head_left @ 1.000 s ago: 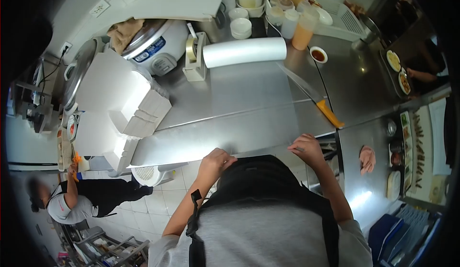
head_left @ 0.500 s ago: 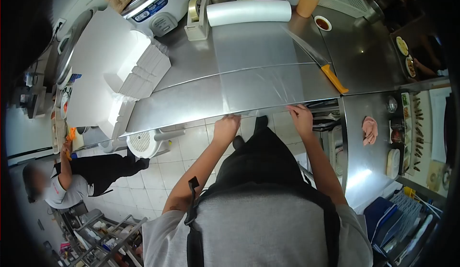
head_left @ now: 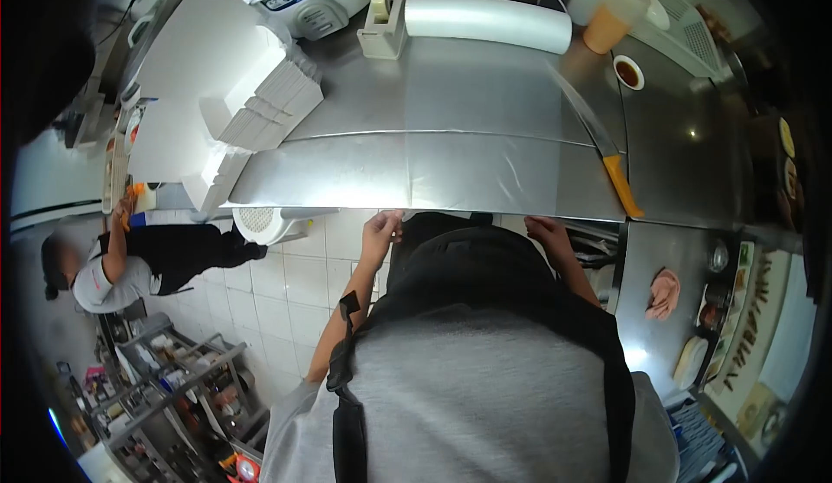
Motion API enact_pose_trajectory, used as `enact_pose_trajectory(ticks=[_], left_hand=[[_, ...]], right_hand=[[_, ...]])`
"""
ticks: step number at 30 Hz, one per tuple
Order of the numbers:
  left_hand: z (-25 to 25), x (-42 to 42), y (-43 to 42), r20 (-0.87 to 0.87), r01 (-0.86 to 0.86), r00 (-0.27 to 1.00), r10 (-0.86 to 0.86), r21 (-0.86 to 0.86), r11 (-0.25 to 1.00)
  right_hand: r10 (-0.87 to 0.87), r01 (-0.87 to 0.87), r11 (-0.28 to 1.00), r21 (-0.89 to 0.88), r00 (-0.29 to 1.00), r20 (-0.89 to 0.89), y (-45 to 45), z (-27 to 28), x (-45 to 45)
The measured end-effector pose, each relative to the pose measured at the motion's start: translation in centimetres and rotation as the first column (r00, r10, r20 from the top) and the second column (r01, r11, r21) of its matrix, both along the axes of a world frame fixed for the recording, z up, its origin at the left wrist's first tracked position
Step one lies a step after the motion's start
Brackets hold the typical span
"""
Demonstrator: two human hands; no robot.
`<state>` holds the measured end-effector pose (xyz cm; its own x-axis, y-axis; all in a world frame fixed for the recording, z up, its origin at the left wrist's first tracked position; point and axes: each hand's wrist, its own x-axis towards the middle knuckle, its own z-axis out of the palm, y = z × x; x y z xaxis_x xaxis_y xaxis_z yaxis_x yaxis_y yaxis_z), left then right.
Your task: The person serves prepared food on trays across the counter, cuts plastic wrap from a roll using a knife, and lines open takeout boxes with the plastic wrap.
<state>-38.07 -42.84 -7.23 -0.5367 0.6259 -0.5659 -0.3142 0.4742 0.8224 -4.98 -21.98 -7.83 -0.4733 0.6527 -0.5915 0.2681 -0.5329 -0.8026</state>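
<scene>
A sheet of clear plastic film (head_left: 481, 166) stretches from its white roll (head_left: 488, 23) across the steel counter to the front edge. At that edge, my left hand (head_left: 380, 231) pinches the film's left corner. My right hand (head_left: 549, 236) is closed at the right corner, fingertips pressed together on the film. The film's lower edge is hard to make out between the hands. To the right of the sheet lies a long knife with a yellow handle (head_left: 622, 186), its blade pointing toward the roll.
Stacked white cartons (head_left: 269, 101) stand at left, beside a tape dispenser (head_left: 386, 19). A sauce dish (head_left: 628, 73) and an orange squeeze bottle (head_left: 614, 22) sit at back right. A pink cloth (head_left: 664, 294) lies on the right counter. Another person (head_left: 117, 266) works at far left.
My view has tilted and I stand closer to the counter. Both hands remain at its front edge with the film, which lies flatter, with fewer creases.
</scene>
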Motion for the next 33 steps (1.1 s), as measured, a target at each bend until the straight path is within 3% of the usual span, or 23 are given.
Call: enact_pose_trajectory(ticks=[3, 6, 9, 11, 13, 14, 15, 16, 17, 18, 20, 21, 22, 23, 24, 26, 29, 32, 33], left_hand=[[-1.3, -0.4, -1.0, -0.137, 0.064, 0.989, -0.051, 0.087, 0.994], [-0.7, -0.3, -1.1, -0.223, 0.052, 0.974, -0.047, 0.013, 0.999], [-1.6, -0.9, -1.1, -0.23, 0.066, 0.97, -0.077, -0.053, 0.996], [-1.7, -2.0, -1.4, -0.302, 0.122, 0.934, -0.191, -0.232, 0.965], [-0.8, -4.1, -2.6, -0.482, 0.36, 0.697, -0.53, -0.403, 0.841], [-0.2, -5.4, -2.6, -0.284, 0.45, 0.659, -0.696, -0.593, 0.668], [2.1, -6.9, -1.9, -0.181, 0.603, 0.545, -0.819, -0.594, 0.532], [2.9, -8.3, -0.9, -0.112, 0.705, 0.394, -0.912, -0.601, 0.378], [7.4, -8.2, 1.5, -0.047, 0.738, 0.427, -0.903, -0.559, 0.378], [9.7, -8.2, 2.6, 0.054, 0.652, 0.706, -0.706, -0.438, 0.619], [13.5, -9.2, 6.7, -0.004, 0.635, 0.714, -0.7, -0.418, 0.65], [12.5, -9.9, 8.5, -0.145, 0.566, 0.723, -0.675, -0.437, 0.699], [11.2, -10.5, 10.3, -0.277, 0.495, 0.713, -0.643, -0.45, 0.743], [10.5, -10.5, 12.6, -0.448, 0.381, 0.714, -0.538, -0.397, 0.835], [9.8, -10.1, 15.1, -0.604, 0.269, 0.683, -0.411, -0.315, 0.91], [9.0, -9.8, 19.2, -0.598, 0.154, 0.769, -0.227, -0.171, 0.973], [9.6, -9.2, 22.7, -0.689, 0.162, 0.629, -0.36, -0.337, 0.927], [9.4, -9.4, 23.6, -0.713, 0.213, 0.566, -0.415, -0.36, 0.908], [9.1, -9.7, 23.6, -0.678, 0.21, 0.62, -0.395, -0.342, 0.916]], right_hand=[[-0.26, 0.227, 0.953, -0.2, 0.953, -0.157, 1.3, -0.6, 0.5], [-0.113, 0.021, 0.95, -0.31, 0.953, -0.281, 2.7, -2.9, 1.6], [-0.14, 0.016, 0.915, -0.404, 0.95, -0.278, 2.7, -1.6, 1.6], [-0.126, 0.079, 0.89, -0.449, 0.989, -0.074, 3.1, 0.8, 0.7], [0.057, -0.056, 0.983, -0.177, 0.998, 0.004, 2.5, 8.2, -0.6], [0.153, -0.149, 0.984, -0.097, 0.988, 0.034, 2.4, 9.1, 0.0], [0.239, -0.238, 0.971, -0.016, 0.968, 0.071, 2.3, 10.1, 0.5], [0.258, -0.24, 0.957, -0.161, 0.961, 0.104, 3.9, 5.4, 2.8], [0.284, -0.233, 0.923, -0.307, 0.95, 0.132, 5.4, 3.0, 4.1], [0.529, -0.471, 0.847, -0.246, 0.789, 0.311, 6.8, 5.0, 4.3], [0.757, -0.833, 0.471, -0.288, 0.215, 0.617, 9.5, 12.6, 3.3], [0.76, -0.841, 0.529, -0.116, 0.409, 0.506, 11.0, 13.5, 4.0], [0.658, -0.732, 0.681, -0.015, 0.602, 0.451, 12.4, 13.8, 4.6], [0.538, -0.6, 0.796, 0.081, 0.761, 0.362, 13.9, 14.0, 5.2], [0.284, -0.351, 0.928, 0.125, 0.885, 0.37, 15.4, 14.1, 4.9], [-0.025, -0.304, 0.838, 0.453, 0.807, 0.59, 17.9, 13.8, 3.7], [-0.131, -0.615, 0.44, 0.655, 0.677, 0.724, 18.1, 14.4, 2.4], [-0.088, -0.461, 0.618, 0.637, 0.765, 0.638, 18.5, 12.8, 2.7], [-0.092, -0.474, 0.626, 0.619, 0.744, 0.662, 18.4, 13.4, 2.4]])
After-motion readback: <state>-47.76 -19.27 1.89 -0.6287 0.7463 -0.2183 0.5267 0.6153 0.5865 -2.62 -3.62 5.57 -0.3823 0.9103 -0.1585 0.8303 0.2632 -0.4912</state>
